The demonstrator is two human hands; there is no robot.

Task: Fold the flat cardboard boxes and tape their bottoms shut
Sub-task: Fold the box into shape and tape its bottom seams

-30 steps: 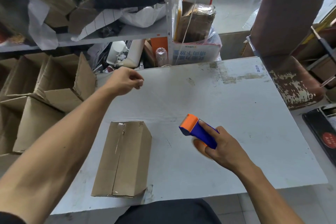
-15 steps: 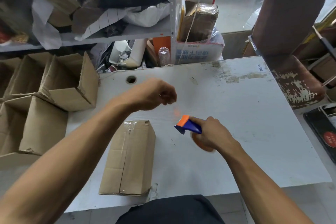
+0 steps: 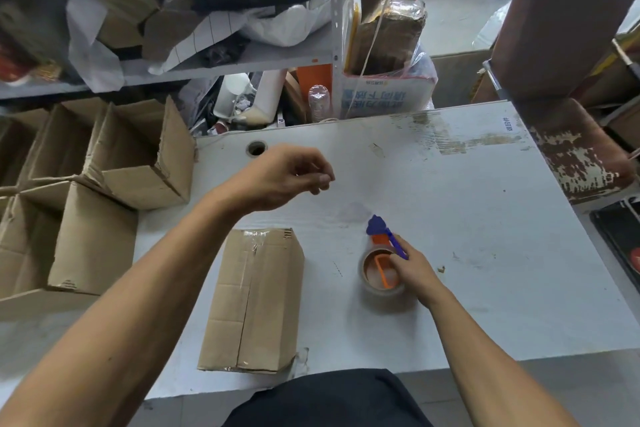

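Now the taped cardboard box (image 3: 254, 302) lies on the counter (image 3: 485, 218) between the hands, its long axis running away from the person, nearer the loosely curled, empty left hand (image 3: 284, 175) than the right hand (image 3: 414, 270), which grips the tape dispenser (image 3: 382, 263).

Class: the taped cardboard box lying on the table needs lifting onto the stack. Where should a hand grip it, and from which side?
Grip the box across its two long side faces, near the middle, coming down from above. It lies flat and lengthwise, narrow enough to look spannable, and both sides appear unobstructed.
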